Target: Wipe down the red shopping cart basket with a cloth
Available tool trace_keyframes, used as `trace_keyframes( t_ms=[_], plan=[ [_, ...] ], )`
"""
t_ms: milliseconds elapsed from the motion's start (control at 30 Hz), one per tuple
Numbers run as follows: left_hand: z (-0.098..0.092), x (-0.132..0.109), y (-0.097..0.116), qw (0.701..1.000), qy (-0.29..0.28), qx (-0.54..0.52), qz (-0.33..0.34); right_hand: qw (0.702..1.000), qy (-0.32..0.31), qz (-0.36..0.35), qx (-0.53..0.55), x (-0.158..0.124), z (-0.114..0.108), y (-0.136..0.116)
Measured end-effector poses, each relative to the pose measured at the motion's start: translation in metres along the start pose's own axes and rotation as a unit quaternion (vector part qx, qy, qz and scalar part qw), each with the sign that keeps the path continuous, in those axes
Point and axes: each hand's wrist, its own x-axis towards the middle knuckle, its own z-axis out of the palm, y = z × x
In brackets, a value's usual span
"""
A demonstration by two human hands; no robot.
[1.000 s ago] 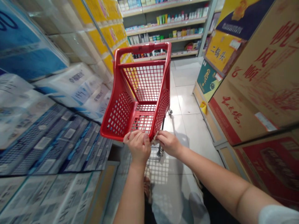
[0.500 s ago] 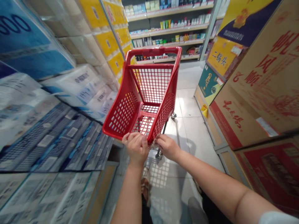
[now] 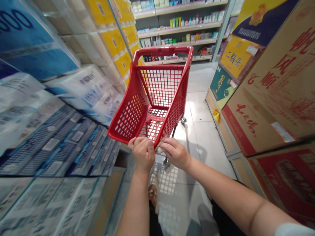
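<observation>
A red plastic shopping cart [image 3: 169, 123] stands in the aisle ahead of me, its basket showing a bare grid bottom. My left hand [image 3: 143, 151] is closed over the basket's near rim, fingers curled across the edge. At the near right corner, my right hand [image 3: 176, 152] pinches a crumpled greyish-brown cloth [image 3: 161, 146] against the outside of the rim. Most of the cloth is hidden by the fingers. One wheel [image 3: 166, 161] shows just below the hands.
Stacked tissue packs [image 3: 86, 87] line the left side closely. Cardboard cartons [image 3: 268, 108] rise on the right. A shelf unit [image 3: 182, 29] with bottles and tubes crosses the far end. Pale floor tiles [image 3: 209, 137] run between, and my shoe [image 3: 152, 193] is below the cart.
My right hand has shifted slightly up at the corner, and more of the cloth shows. My left hand keeps its hold on the rim. The view has moved a little.
</observation>
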Motion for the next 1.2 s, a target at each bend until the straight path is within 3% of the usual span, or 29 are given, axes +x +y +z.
trace_keyframes(
  t_ms=[67, 200, 333, 500, 633, 800, 1033, 1200],
  plan=[
    [0.0, 0.0, 0.001, 1.0, 0.0, -0.007, 0.001, 1.0, 0.004, -0.007, -0.006, 0.001, 0.001, 0.0],
    [-0.002, 0.0, 0.002, 1.0, -0.009, -0.012, -0.003, 0.998, -0.049, -0.007, -0.035, -0.004, 0.006, 0.004],
    [-0.006, 0.001, -0.001, 0.999, -0.024, -0.022, -0.001, 1.0, -0.01, -0.005, -0.004, -0.002, 0.004, 0.0],
    [-0.011, -0.002, -0.008, 1.0, -0.018, -0.021, 0.003, 0.999, -0.032, -0.007, 0.017, 0.006, -0.001, -0.009],
    [-0.014, -0.006, -0.011, 0.999, -0.022, -0.026, 0.007, 0.999, 0.011, -0.015, 0.033, 0.007, -0.001, -0.009],
    [-0.016, -0.009, -0.011, 0.999, -0.017, -0.039, -0.002, 0.999, -0.022, -0.011, 0.029, 0.004, 0.006, -0.003],
    [-0.017, -0.011, -0.012, 0.998, -0.043, -0.041, -0.027, 0.996, 0.077, -0.015, 0.046, 0.025, -0.024, -0.029],
    [-0.024, -0.011, -0.012, 0.999, -0.041, -0.024, -0.015, 0.998, 0.038, -0.021, 0.046, 0.039, -0.026, -0.036]
  ],
)
